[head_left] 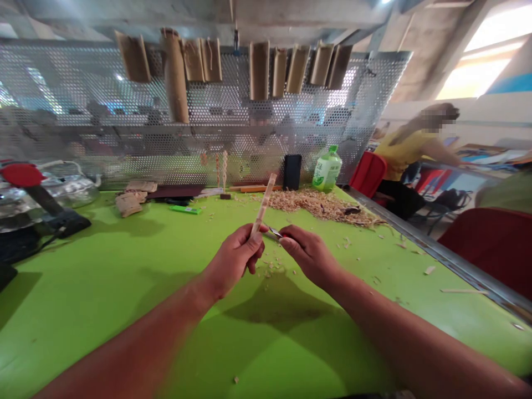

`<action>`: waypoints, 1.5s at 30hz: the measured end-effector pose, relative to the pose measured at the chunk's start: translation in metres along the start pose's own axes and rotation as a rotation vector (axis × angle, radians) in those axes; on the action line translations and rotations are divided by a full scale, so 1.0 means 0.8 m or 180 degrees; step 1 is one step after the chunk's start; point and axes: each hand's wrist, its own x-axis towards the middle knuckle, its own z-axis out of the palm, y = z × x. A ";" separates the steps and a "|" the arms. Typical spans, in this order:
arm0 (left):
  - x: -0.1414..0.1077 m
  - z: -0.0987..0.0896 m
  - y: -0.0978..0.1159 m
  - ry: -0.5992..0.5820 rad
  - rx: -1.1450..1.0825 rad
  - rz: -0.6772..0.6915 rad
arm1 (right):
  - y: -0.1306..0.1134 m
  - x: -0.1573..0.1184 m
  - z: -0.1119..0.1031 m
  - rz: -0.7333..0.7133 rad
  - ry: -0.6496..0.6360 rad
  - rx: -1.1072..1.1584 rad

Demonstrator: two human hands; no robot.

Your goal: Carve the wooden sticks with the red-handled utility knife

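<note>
Near the middle of the view, my left hand is closed around the lower end of a narrow pale wooden strip, which tilts up and slightly to the right. My right hand is closed on a small knife; its metal blade points left toward my left fingers, and a bit of red shows at the handle. Most of the handle is hidden in my palm. Blade and strip are close together, but I cannot tell whether they touch. Small shavings lie on the green tabletop below.
A heap of shavings lies at the back right, by a green bottle and an upright black phone. Bamboo pieces hang on the perforated metal screen. A lamp and kettle stand left. Another person sits at right.
</note>
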 end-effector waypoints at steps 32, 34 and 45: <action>0.000 -0.011 -0.007 0.0207 0.1289 0.0552 | -0.019 -0.009 -0.004 -0.0195 0.0042 -0.0347; 0.000 -0.011 -0.006 0.0215 0.1252 0.0523 | -0.019 -0.009 -0.004 -0.0227 0.0067 -0.0370; 0.002 -0.012 -0.009 0.0270 0.1472 0.0595 | -0.019 -0.010 -0.004 -0.0101 -0.0037 -0.0205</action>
